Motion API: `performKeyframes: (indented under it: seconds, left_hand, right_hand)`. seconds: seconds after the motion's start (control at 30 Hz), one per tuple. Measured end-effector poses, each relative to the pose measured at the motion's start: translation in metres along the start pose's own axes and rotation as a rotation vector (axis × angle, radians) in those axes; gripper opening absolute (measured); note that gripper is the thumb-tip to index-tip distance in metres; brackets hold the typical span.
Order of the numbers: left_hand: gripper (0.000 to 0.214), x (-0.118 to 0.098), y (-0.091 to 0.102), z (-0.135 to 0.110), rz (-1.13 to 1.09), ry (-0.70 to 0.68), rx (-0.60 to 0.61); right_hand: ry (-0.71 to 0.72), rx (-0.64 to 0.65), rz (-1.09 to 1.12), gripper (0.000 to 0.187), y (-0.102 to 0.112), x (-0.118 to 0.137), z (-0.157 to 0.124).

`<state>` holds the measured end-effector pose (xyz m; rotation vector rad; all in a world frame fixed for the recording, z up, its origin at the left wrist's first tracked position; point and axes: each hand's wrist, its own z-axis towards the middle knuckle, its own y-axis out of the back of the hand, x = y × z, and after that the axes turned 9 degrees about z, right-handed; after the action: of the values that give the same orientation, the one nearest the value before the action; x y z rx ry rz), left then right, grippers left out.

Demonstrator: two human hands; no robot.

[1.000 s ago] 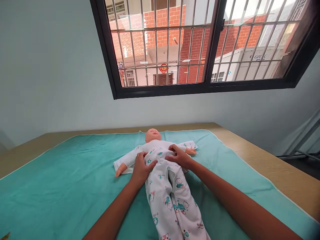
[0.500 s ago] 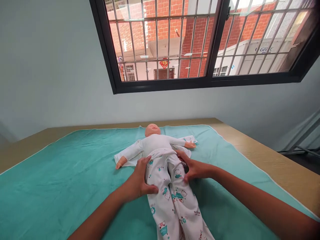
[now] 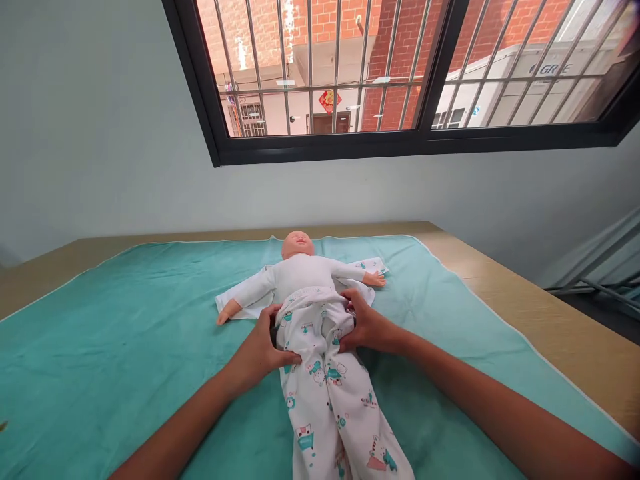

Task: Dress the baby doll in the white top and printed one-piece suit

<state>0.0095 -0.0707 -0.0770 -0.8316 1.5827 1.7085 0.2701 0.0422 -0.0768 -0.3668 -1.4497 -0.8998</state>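
A baby doll [image 3: 299, 245] lies on its back, head toward the wall, arms spread, in a white long-sleeved top [image 3: 303, 272]. Printed white baby pants [image 3: 320, 373] cover its lower body, waistband at its belly. My left hand [image 3: 260, 347] is closed on the pants at the hip on the left, thumb on the front, fingertips partly hidden behind. On the other hip, my right hand [image 3: 367, 323] grips the pants cloth, with its fingers near the waistband. The feet are out of frame or hidden.
Under the doll a green cloth [image 3: 150, 347] covers most of a wooden table [image 3: 500, 300], whose bare edges show at the sides and back. Behind it stand a pale wall [image 3: 125, 133] and a barred window with a dark frame [image 3: 320, 147]. Metal bars [image 3: 600, 267] are at the far right.
The view has tilted down slightly, so the window sits higher. My right hand has drawn in closer on the pants at the hip; my left hand stays at the other side.
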Motion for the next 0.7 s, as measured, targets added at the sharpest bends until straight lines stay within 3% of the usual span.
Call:
performKeyframes:
  seconds: [0.13,0.27,0.33,0.4,0.53,0.6,0.67,0.7]
  left_hand:
    - [0.077,-0.004,0.0,-0.003,0.002,0.076,0.02]
    - [0.045,-0.012,0.0,-0.01,0.087,0.117,0.057]
    - [0.034,-0.014,-0.001,-0.013,0.158,0.079,0.038]
    - [0.028,-0.015,-0.001,-0.016,0.218,-0.01,0.0]
    - [0.022,-0.012,0.0,-0.019,0.215,-0.172,-0.043]
    - [0.027,-0.007,0.001,-0.021,0.171,-0.186,-0.036]
    - [0.054,-0.001,0.0,-0.024,0.158,-0.23,-0.028]
    - [0.072,0.002,-0.001,-0.026,0.171,-0.269,-0.029]
  right_hand:
    - [0.025,-0.059,-0.14,0.079,-0.003,-0.002,-0.001]
    - [0.111,-0.113,-0.372,0.04,-0.006,-0.001,-0.007]
    - [0.198,-0.099,-0.485,0.028,-0.008,0.001,-0.01]
    - [0.276,-0.069,-0.573,0.027,-0.011,0.004,-0.011]
    - [0.286,-0.079,-0.59,0.029,-0.014,0.006,-0.011]
    - [0.227,-0.068,-0.498,0.022,-0.01,0.009,-0.014]
    - [0.132,0.005,-0.38,0.013,-0.003,0.015,-0.022]
    - [0.077,0.061,-0.325,0.025,0.002,0.018,-0.028]
